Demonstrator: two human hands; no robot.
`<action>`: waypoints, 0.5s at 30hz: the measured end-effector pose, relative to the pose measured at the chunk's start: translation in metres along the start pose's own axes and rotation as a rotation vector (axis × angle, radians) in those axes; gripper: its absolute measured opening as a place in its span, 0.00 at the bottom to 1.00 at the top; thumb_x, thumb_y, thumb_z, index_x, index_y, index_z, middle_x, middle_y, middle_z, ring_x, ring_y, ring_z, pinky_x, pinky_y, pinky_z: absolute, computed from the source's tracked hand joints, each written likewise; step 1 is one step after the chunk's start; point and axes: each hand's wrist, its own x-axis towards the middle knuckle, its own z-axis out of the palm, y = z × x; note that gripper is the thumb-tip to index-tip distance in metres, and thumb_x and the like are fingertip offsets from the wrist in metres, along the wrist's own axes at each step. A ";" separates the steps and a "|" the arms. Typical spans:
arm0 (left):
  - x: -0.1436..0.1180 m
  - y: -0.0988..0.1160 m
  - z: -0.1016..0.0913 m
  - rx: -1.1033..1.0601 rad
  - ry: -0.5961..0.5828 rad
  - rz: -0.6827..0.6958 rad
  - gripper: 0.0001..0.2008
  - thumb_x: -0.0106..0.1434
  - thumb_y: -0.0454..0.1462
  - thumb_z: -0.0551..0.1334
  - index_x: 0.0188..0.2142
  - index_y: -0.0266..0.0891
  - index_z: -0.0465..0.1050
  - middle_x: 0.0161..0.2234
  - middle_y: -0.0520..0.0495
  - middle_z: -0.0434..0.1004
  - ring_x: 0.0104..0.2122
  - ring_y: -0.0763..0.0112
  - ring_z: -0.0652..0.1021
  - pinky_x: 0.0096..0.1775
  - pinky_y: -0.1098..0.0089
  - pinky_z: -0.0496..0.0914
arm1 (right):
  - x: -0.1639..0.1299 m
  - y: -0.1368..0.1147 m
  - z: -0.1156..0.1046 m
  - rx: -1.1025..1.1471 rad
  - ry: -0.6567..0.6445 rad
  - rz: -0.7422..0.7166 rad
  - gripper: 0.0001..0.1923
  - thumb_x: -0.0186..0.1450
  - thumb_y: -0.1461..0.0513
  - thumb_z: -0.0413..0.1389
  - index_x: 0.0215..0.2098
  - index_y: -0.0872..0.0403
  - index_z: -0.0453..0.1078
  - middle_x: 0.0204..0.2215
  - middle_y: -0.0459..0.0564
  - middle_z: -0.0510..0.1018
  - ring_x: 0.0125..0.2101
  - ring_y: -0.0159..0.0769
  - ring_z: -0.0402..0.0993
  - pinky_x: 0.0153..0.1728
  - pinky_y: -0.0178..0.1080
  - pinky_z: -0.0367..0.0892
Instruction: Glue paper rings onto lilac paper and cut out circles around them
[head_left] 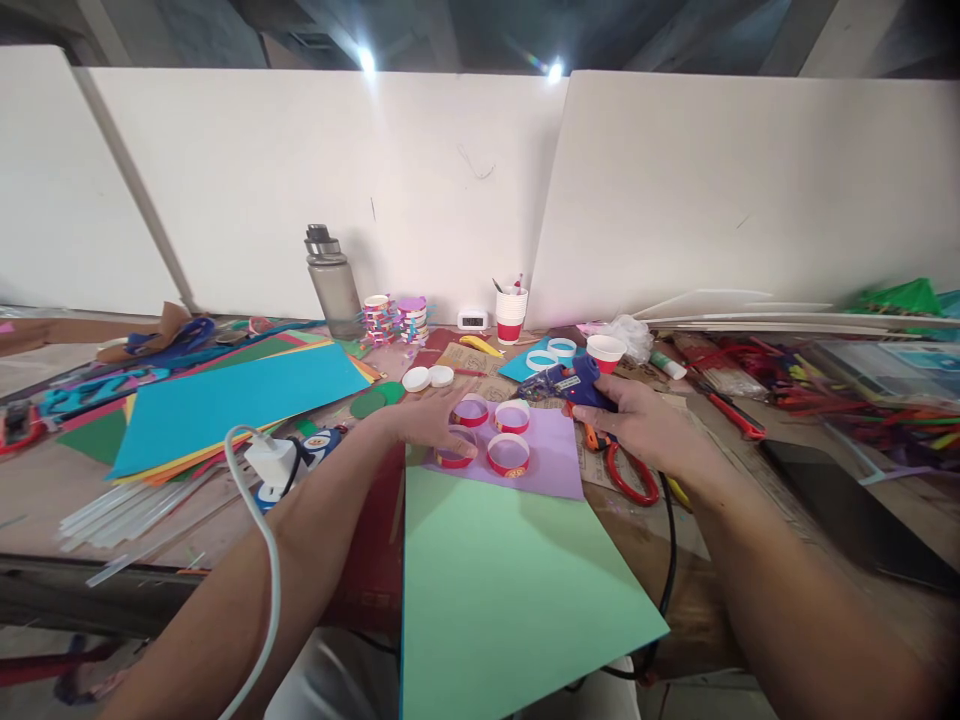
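My right hand point(645, 425) is closed round the handle of a blue glue gun point(574, 385), whose nozzle points left. My left hand point(429, 418), fingers stretched out, lies over the left side of a purple paper sheet point(555, 465). Its thumb reaches across a red-and-white paper ring point(459, 461) cut from a cup, partly hidden by the hand. More such rings stand on the sheet: one at the front right point(508, 455), and two behind it. The purple sheet lies on a large light green sheet point(510, 580).
Red-handled scissors point(631, 478) lie right of the sheets. Stacked paper cups point(511, 318), a bottle point(331, 285) and a small clock point(472, 320) stand at the back. Coloured paper point(240, 400) and glue sticks point(142, 505) lie left; a dark phone-like slab point(847, 510) lies right.
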 end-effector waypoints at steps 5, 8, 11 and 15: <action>-0.007 0.009 -0.006 0.063 -0.010 -0.119 0.67 0.43 0.67 0.63 0.72 0.40 0.35 0.71 0.30 0.37 0.68 0.34 0.47 0.61 0.45 0.54 | 0.001 -0.001 0.002 -0.010 -0.003 -0.016 0.13 0.62 0.55 0.54 0.40 0.55 0.72 0.35 0.49 0.78 0.35 0.39 0.71 0.37 0.39 0.64; -0.013 0.016 -0.013 0.102 -0.013 -0.144 0.64 0.44 0.66 0.64 0.71 0.42 0.39 0.71 0.31 0.42 0.67 0.34 0.51 0.60 0.46 0.57 | 0.001 -0.001 0.003 -0.032 0.008 -0.032 0.14 0.62 0.55 0.54 0.40 0.55 0.72 0.34 0.49 0.78 0.34 0.39 0.70 0.36 0.39 0.63; -0.016 0.026 -0.018 0.219 0.071 -0.201 0.55 0.47 0.63 0.65 0.69 0.46 0.50 0.66 0.34 0.59 0.64 0.32 0.59 0.58 0.41 0.56 | 0.001 0.002 0.001 -0.066 0.000 -0.035 0.12 0.62 0.54 0.55 0.35 0.55 0.71 0.31 0.48 0.77 0.32 0.38 0.70 0.33 0.37 0.63; -0.011 0.034 -0.020 0.150 0.163 0.124 0.44 0.55 0.59 0.63 0.67 0.49 0.56 0.67 0.45 0.59 0.66 0.47 0.56 0.64 0.52 0.52 | 0.000 0.003 -0.006 -0.098 -0.037 -0.043 0.11 0.61 0.54 0.56 0.31 0.53 0.69 0.28 0.47 0.75 0.30 0.36 0.68 0.30 0.35 0.60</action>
